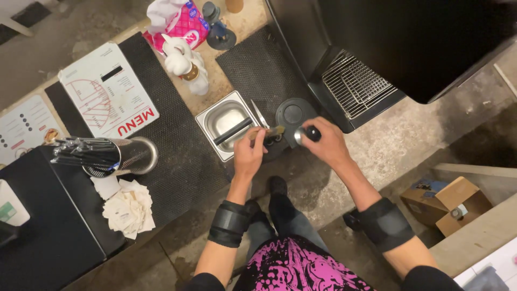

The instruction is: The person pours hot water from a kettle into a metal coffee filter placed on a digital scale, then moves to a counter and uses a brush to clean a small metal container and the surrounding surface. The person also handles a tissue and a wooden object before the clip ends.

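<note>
Beside knock box (pixel 211 119): left hand (pixel 249 155) grip closed on brush (pixel 269 132); right hand (pixel 325 144) grip closed on portafilter (pixel 307 134).

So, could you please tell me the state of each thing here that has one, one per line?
Left hand: closed on a brush handle.
Right hand: gripping a black-knobbed tamper.
Steel knock box: open, bar across, looks empty.
Drip tray grate: bare.
Steel canister: lying on its side, full of black straws.
Napkins: loosely piled.
</note>
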